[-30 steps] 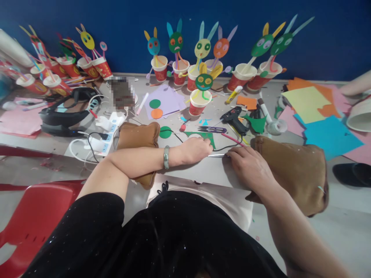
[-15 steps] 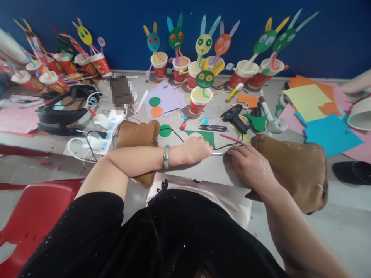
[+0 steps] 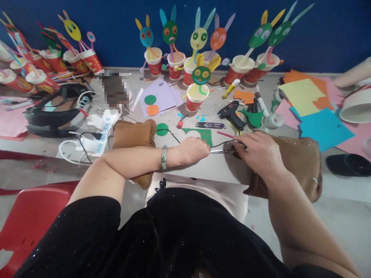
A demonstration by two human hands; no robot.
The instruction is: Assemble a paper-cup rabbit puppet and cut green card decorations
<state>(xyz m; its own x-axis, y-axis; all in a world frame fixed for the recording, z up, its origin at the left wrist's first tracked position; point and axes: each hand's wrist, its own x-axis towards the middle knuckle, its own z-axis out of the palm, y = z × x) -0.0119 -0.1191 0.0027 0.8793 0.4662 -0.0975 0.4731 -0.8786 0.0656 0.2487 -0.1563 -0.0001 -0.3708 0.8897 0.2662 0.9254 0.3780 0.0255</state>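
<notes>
My left hand (image 3: pixel 195 150) is closed in a fist low over the near part of the table, a jade-coloured bangle (image 3: pixel 164 157) on its wrist. What its fingers hold is hidden. From its knuckles a slim silver blade of what look like scissors (image 3: pixel 219 151) runs right to a dark handle under my right hand (image 3: pixel 259 152). The right fingers curl over that handle, partly hiding it. Just beyond lie a pink stick (image 3: pixel 225 134), a green sheet with cut-outs (image 3: pixel 205 135) and purple thread snips (image 3: pixel 213 125).
A black glue gun (image 3: pixel 233 116) with its cable lies ahead. Brown cushions (image 3: pixel 135 133) flank my arms. Paper cups (image 3: pixel 194 101) with puppet heads stand along the blue wall. A power strip (image 3: pixel 104 131) is at left, coloured paper (image 3: pixel 324 125) at right; another person's arm (image 3: pixel 352 73) shows there.
My right hand has shifted right and lifted a little, showing more of the blade and dark handle. The left fist stays nearly in place. The view has swung slightly.
</notes>
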